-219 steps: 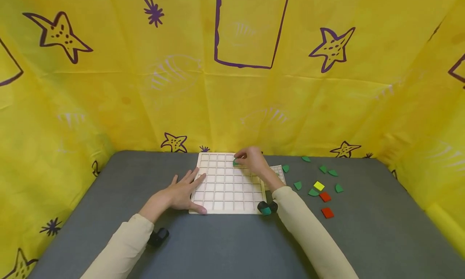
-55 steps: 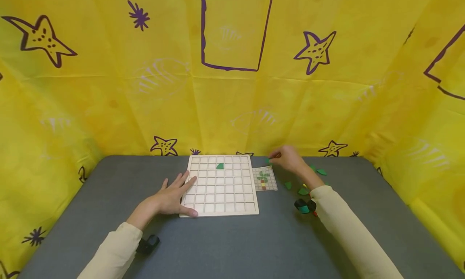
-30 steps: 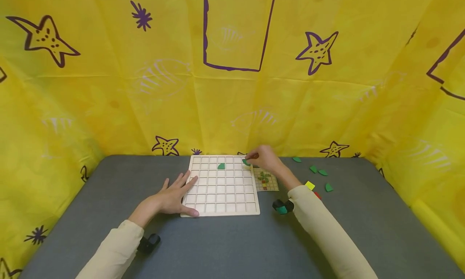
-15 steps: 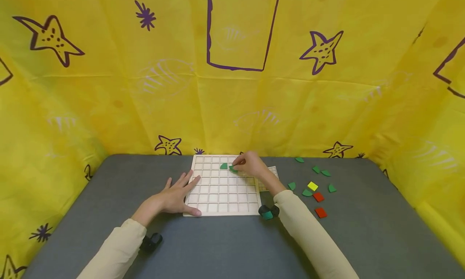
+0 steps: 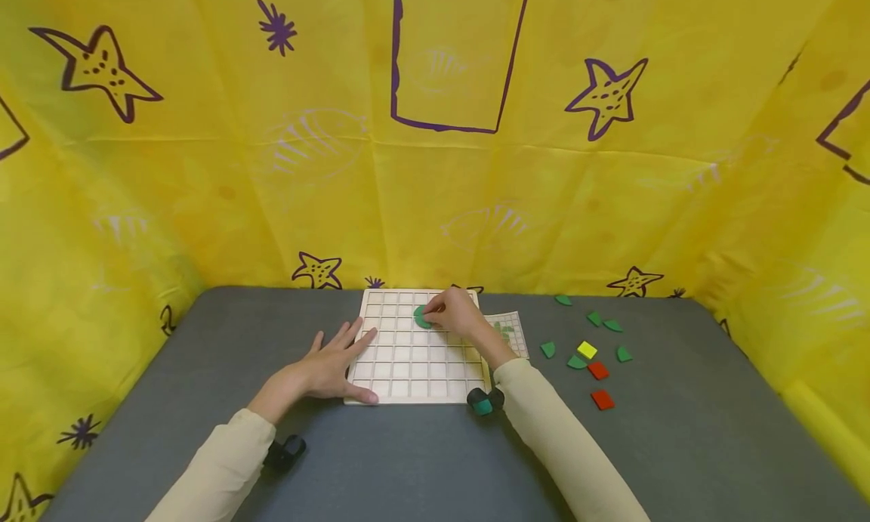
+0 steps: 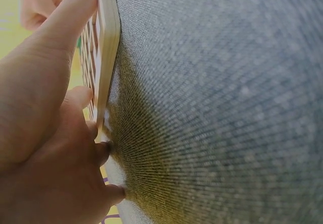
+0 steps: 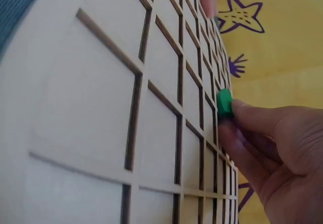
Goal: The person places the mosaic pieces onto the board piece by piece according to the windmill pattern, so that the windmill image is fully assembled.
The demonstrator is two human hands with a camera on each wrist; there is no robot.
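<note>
No legible text, label, brand, number or sign in any view; no readable lettering on grid board (image 5: pixel 411 357), printed card (image 5: pixel 514 333), tabletop (image 5: pixel 381 469) or yellow backdrop (image 5: pixel 435 178).

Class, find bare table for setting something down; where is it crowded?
Bare: table before the grid board, between sleeves; left of the left hand; right of the nearer red tile. Crowded: right of the pattern card, among green pieces.

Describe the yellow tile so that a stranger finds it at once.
On the gray table, right of the gridded board, find the scattered green pieces. Among them lies the yellow tile, beyond two red tiles; no neighbour shares its colour.
</note>
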